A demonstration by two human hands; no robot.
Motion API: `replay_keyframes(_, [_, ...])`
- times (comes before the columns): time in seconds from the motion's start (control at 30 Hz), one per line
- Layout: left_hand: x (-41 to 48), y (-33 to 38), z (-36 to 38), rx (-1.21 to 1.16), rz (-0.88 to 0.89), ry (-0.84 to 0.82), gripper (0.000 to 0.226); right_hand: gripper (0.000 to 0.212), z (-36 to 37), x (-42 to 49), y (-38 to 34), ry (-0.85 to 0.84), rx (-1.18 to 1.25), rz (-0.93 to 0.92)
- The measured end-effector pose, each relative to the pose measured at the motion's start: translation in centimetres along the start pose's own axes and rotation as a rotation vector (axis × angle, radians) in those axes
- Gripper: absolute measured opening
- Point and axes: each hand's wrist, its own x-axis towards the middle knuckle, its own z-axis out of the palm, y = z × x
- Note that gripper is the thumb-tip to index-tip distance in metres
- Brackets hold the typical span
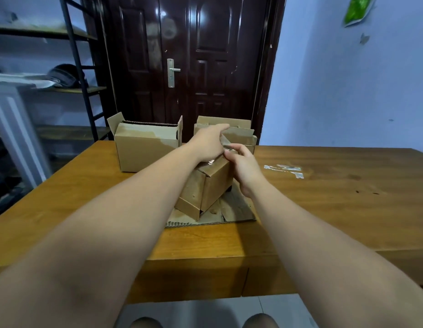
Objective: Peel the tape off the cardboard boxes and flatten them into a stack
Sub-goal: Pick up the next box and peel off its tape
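A small cardboard box (205, 190) stands tilted on a flattened piece of cardboard (236, 213) in the middle of the wooden table (324, 209). My left hand (209, 143) rests on the top of this box, with the fingers stretched toward the far side. My right hand (243, 165) is at the box's upper right edge and pinches a strip of clear tape (226, 147) there. Two more boxes stand behind: an open box (144, 150) at the left and another box (239, 133) at the right, partly hidden by my hands.
Peeled pieces of clear tape (285, 170) lie on the table to the right of the boxes. A dark door (194, 55) is behind the table. A metal shelf rack (70, 67) stands at the left. The table's near edge is close to my knees.
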Motion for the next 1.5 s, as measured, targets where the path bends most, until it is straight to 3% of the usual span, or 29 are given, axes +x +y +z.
replay_keyframes(0.07, [0.3, -0.3, 0.5, 0.013, 0.057, 0.018, 0.052, 0.019, -0.4, 0.0, 0.0, -0.029, -0.027, -0.021])
replay_keyframes(0.17, [0.6, -0.3, 0.8, 0.019, 0.051, 0.1, 0.021, 0.015, -0.9, -0.1, 0.2, -0.05, -0.03, -0.023])
replay_keyframes(0.27, [0.7, -0.7, 0.8, 0.032, 0.025, 0.139, 0.018, 0.018, -0.9, -0.2, 0.7, -0.048, 0.045, 0.017])
replay_keyframes(0.43, [0.3, -1.3, 0.3, 0.024, 0.024, 0.129, 0.018, 0.051, -1.4, -0.4, 2.3, 0.02, 0.117, 0.198])
replay_keyframes(0.57, [0.0, -0.9, 0.7, 0.111, 0.05, 0.13, 0.018, 0.064, -1.0, -0.4, 2.1, 0.034, 0.169, 0.211])
replay_keyframes(0.63, [0.1, -0.6, 1.0, 0.165, 0.076, 0.136, 0.017, 0.058, -0.5, -0.1, 1.3, 0.077, 0.203, 0.219])
replay_keyframes(0.8, [0.2, -0.5, 1.2, 0.2, 0.097, 0.157, 0.014, 0.017, 0.4, 0.2, -0.5, 0.209, 0.192, 0.219])
replay_keyframes(1.07, [0.1, -1.1, 0.8, -0.213, -0.087, 0.369, 0.02, 0.024, 1.0, 0.9, -0.3, 0.251, 0.01, 0.111])
replay_keyframes(1.23, [-0.5, -0.5, 0.0, -0.738, -0.14, 0.564, 0.027, 0.035, 0.7, 1.2, 0.5, 0.253, -0.152, -0.009])
replay_keyframes(1.4, [-1.7, 0.8, 0.4, -0.632, 0.011, 0.467, 0.028, 0.044, 0.3, 0.6, -0.2, 0.213, -0.324, -0.166])
replay_keyframes(1.5, [-1.9, 0.4, 0.2, -0.556, 0.069, 0.475, 0.029, 0.037, 0.5, 0.1, -1.5, 0.189, -0.425, -0.261])
